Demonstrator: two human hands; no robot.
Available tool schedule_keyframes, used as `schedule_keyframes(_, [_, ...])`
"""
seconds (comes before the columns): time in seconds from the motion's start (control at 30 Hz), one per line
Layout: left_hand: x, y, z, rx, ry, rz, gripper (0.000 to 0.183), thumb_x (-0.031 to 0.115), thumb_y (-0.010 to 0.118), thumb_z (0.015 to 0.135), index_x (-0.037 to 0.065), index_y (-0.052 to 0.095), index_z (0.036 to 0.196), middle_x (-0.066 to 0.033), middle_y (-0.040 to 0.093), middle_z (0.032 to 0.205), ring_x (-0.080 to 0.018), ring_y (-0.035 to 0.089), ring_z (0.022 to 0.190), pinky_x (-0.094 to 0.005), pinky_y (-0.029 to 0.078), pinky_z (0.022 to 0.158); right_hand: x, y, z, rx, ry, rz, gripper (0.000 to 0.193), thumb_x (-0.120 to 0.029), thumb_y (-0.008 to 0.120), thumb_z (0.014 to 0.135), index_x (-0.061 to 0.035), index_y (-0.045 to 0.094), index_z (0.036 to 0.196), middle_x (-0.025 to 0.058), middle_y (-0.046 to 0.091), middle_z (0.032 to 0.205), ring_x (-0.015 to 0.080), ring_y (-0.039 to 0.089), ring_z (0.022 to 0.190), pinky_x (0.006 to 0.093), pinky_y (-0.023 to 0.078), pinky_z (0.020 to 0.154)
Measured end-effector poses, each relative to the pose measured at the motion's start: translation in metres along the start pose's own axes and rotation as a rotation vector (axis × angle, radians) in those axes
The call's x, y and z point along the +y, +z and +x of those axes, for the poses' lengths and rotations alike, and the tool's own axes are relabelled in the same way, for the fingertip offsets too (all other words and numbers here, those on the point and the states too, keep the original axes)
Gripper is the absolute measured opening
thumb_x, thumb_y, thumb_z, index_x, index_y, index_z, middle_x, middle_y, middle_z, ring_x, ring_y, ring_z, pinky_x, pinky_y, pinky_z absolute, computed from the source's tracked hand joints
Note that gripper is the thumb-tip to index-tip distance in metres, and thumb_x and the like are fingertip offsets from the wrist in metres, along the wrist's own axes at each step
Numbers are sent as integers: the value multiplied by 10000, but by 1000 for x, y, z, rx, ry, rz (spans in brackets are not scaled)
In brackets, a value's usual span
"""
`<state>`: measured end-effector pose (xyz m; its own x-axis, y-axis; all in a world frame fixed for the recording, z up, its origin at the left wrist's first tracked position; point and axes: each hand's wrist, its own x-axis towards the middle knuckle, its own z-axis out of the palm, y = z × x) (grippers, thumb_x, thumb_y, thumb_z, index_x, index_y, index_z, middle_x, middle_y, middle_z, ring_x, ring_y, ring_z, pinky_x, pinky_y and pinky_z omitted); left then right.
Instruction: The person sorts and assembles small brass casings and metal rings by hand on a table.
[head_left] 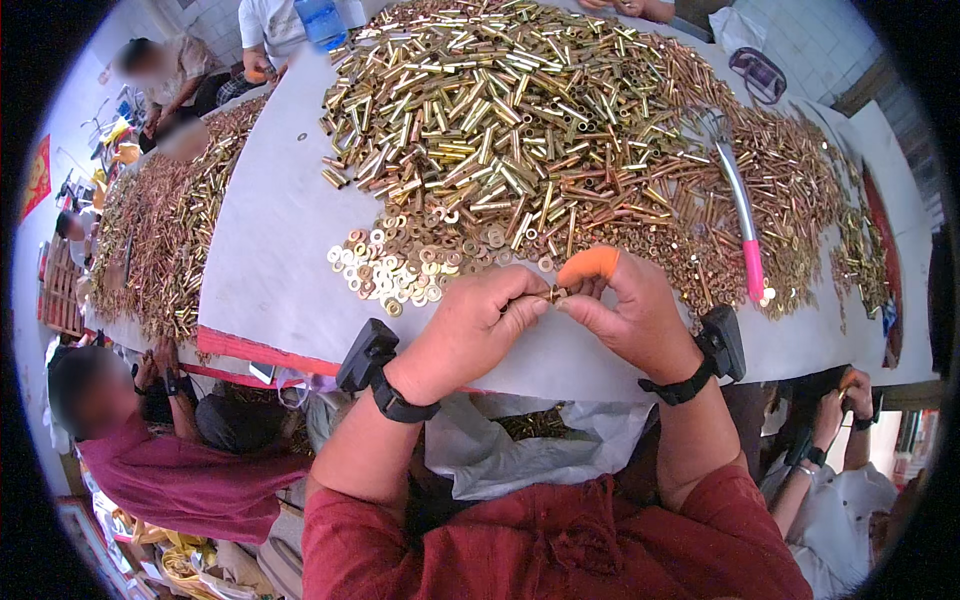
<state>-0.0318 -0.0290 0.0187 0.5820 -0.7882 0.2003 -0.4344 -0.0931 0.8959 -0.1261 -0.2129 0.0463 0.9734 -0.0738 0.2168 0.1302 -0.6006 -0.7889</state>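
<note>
My left hand (pixel 485 318) is closed, its thumb and finger pinching a small brass-coloured metal fastener (pixel 554 295) whose end shows between my hands. My right hand (pixel 628 308), with an orange finger cover (pixel 588 266) on one finger, closes on that same end from the other side. Most of the fastener is hidden by my fingers. Just beyond my left hand lies a spread of flat washers (pixel 400 262). Small nuts (pixel 665 248) are heaped beyond my right hand. Farther back rises a large pile of metal tube sleeves (pixel 500 110).
A long metal tool with a pink handle (pixel 752 268) lies right of the nuts, near long thin bolts (pixel 775 165). A white bag (pixel 530 455) hangs open below the table edge. Co-workers sit around; another table (pixel 170 220) at left carries similar parts. A blue jug (pixel 322 22) stands far left.
</note>
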Motion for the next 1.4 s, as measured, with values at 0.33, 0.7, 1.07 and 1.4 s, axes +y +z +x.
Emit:
schedule_keyframes(0.33, [-9,-2,0,14,145,169,113,131,637,859,36,587,896,-157,610,821,-373,606,785,-429,490,671,3,8,0,1,14,-127,222,-210,719,817,-50,620,934,107,627,777,249,624,699,351,483,613])
schedule_keyframes(0.7, [-18,0,2,118,103,98,111,111,640,858,24,586,900,-154,603,811,-356,599,750,-408,479,654,10,36,4,154,258,325,204,-188,726,836,-33,633,929,29,630,737,90,569,643,252,474,588])
schedule_keyframes(1.07, [-21,-7,-1,48,34,34,128,99,662,853,19,611,939,-135,640,845,-288,630,776,-349,496,703,1,22,6,58,131,-21,179,-142,680,826,-40,658,971,112,656,793,221,626,660,319,494,606])
schedule_keyframes(1.4, [-19,-4,0,91,157,139,123,90,669,842,23,618,932,-137,632,832,-296,632,762,-357,499,681,7,27,8,70,78,-202,210,-227,682,845,-29,612,850,139,605,712,288,593,637,378,457,583])
